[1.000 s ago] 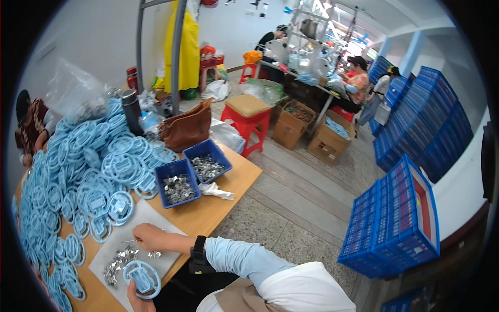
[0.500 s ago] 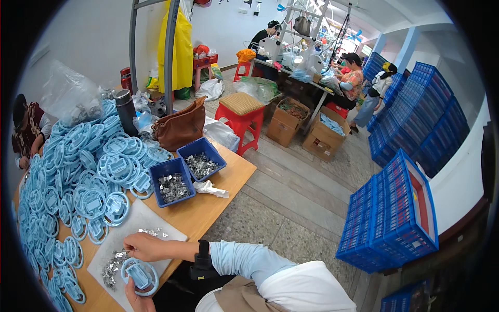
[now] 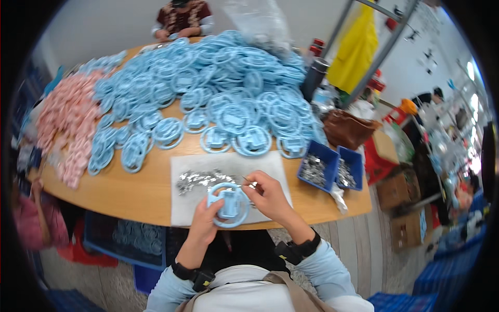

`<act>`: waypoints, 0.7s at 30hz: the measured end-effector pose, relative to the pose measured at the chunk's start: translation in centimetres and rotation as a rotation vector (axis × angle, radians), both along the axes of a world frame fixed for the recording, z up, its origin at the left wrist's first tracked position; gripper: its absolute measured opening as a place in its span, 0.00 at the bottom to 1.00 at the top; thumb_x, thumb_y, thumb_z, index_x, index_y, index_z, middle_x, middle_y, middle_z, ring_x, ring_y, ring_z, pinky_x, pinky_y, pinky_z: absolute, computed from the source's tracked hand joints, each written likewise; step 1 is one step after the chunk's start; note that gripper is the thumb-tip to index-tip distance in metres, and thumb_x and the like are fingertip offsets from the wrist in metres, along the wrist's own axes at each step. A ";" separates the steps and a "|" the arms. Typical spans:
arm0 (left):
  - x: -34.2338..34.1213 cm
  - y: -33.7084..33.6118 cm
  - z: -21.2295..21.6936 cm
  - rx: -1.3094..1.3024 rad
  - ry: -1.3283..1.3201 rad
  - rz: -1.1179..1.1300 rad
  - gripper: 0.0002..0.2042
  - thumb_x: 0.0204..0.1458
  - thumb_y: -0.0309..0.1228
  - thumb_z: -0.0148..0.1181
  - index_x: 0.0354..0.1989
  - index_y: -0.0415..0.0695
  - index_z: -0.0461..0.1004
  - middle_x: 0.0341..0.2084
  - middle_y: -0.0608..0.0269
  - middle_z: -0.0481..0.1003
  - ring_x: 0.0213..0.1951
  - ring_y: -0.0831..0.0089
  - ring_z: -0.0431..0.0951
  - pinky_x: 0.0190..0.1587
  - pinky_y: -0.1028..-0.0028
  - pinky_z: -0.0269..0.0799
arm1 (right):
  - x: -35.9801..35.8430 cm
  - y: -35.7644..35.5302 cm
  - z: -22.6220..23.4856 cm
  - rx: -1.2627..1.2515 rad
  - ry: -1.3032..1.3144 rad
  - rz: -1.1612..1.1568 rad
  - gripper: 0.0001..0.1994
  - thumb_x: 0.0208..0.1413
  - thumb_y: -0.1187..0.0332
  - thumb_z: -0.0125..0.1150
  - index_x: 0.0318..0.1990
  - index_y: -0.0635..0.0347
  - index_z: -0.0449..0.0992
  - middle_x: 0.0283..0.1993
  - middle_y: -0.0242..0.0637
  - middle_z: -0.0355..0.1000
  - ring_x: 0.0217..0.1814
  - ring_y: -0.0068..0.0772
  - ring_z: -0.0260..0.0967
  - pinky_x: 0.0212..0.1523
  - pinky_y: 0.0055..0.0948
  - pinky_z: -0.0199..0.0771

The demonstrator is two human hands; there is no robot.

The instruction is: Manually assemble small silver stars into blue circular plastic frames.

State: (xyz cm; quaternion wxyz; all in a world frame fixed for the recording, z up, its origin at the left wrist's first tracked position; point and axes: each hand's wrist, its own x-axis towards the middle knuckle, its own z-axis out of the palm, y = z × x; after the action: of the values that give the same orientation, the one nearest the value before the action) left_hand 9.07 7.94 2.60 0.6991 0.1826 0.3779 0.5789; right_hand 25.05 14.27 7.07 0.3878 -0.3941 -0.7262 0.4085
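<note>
My left hand [image 3: 203, 218] grips a light-blue round plastic part [image 3: 228, 207], an outer ring with a box-like centre, by its left side. The part is tilted up over the near edge of a white board [image 3: 184, 209]. My right hand [image 3: 266, 196] is closed in a pinch at the part's upper right edge. Whatever sits between its fingertips is too small to make out. Small shiny metal pieces [image 3: 200, 179] lie scattered on the board just beyond the part, some of them under my hands.
Light-blue parts [image 3: 182, 78] heap across the table [image 3: 150, 195], with pink parts [image 3: 73, 117] at left. Two blue bins [image 3: 318, 165] of metal pieces stand right of the board, near a brown bag [image 3: 349, 129] and a dark flask [image 3: 314, 79]. A co-worker [image 3: 183, 22] sits at the far side.
The view has swung left, bringing the whole table and pink parts in. My right hand has gone from the scattered metal pieces to the edge of the blue part, which my left hand still holds.
</note>
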 end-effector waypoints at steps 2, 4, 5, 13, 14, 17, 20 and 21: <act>-0.3 -0.3 -0.2 -0.008 0.009 0.037 0.14 0.49 0.27 0.51 0.45 0.41 0.63 0.35 0.64 0.68 0.36 0.77 0.72 0.35 0.74 0.73 | -0.8 -0.3 -0.1 -0.016 -0.069 0.048 0.04 0.45 0.75 0.56 0.29 0.63 0.68 0.26 0.30 0.63 0.21 0.15 0.57 0.20 0.19 0.57; -0.4 -0.6 -0.2 -0.006 0.030 0.011 0.14 0.49 0.26 0.50 0.46 0.41 0.62 0.36 0.64 0.68 0.37 0.78 0.71 0.35 0.76 0.72 | -1.5 -0.5 -0.5 0.011 -0.091 0.083 0.04 0.45 0.75 0.56 0.29 0.63 0.67 0.27 0.31 0.63 0.20 0.17 0.58 0.21 0.19 0.58; -0.4 -0.7 -0.3 -0.009 0.033 0.024 0.14 0.49 0.26 0.50 0.46 0.41 0.62 0.36 0.64 0.68 0.37 0.78 0.71 0.35 0.76 0.72 | -1.8 -0.6 -0.6 0.044 -0.115 0.087 0.04 0.45 0.75 0.56 0.29 0.63 0.67 0.27 0.32 0.63 0.20 0.20 0.59 0.21 0.20 0.58; -0.3 -0.7 -0.6 -0.027 0.041 0.027 0.15 0.49 0.27 0.51 0.46 0.40 0.62 0.36 0.64 0.69 0.37 0.77 0.72 0.34 0.74 0.73 | -2.8 -1.2 -1.8 0.311 -0.350 0.036 0.05 0.43 0.75 0.54 0.28 0.60 0.66 0.31 0.38 0.65 0.23 0.38 0.66 0.22 0.28 0.65; -0.1 -0.5 -0.7 -0.027 0.040 0.028 0.14 0.48 0.27 0.51 0.45 0.41 0.63 0.36 0.64 0.69 0.37 0.76 0.72 0.34 0.74 0.73 | -2.9 -1.4 -2.0 0.396 -0.398 0.001 0.05 0.42 0.76 0.54 0.28 0.59 0.66 0.31 0.39 0.65 0.24 0.39 0.67 0.21 0.29 0.66; 0.8 -0.1 -1.9 0.043 0.090 -0.002 0.15 0.48 0.27 0.52 0.44 0.40 0.63 0.35 0.64 0.70 0.37 0.75 0.72 0.33 0.74 0.73 | -2.0 -2.0 -2.2 0.456 -0.534 -0.031 0.08 0.39 0.73 0.53 0.30 0.60 0.66 0.30 0.40 0.64 0.28 0.40 0.68 0.23 0.32 0.70; 0.8 -0.3 -1.4 0.039 0.102 0.053 0.14 0.46 0.25 0.52 0.43 0.40 0.64 0.35 0.62 0.71 0.36 0.76 0.72 0.36 0.75 0.70 | -2.0 -2.1 -4.5 0.674 -0.391 -0.052 0.07 0.37 0.71 0.53 0.27 0.63 0.67 0.29 0.42 0.65 0.24 0.36 0.66 0.21 0.29 0.68; 0.0 -0.7 -1.3 0.030 0.146 0.046 0.14 0.47 0.26 0.51 0.44 0.41 0.64 0.34 0.63 0.71 0.36 0.75 0.72 0.36 0.75 0.70 | -2.8 -2.1 -4.5 0.730 -0.348 -0.056 0.06 0.37 0.73 0.51 0.27 0.63 0.67 0.29 0.42 0.65 0.28 0.37 0.67 0.23 0.29 0.69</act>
State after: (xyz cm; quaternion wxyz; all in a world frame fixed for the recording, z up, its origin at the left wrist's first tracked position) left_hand 9.09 7.26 1.30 0.6535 0.2261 0.4231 0.5856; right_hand 22.29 12.15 2.59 0.3847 -0.3135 -0.8673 0.0400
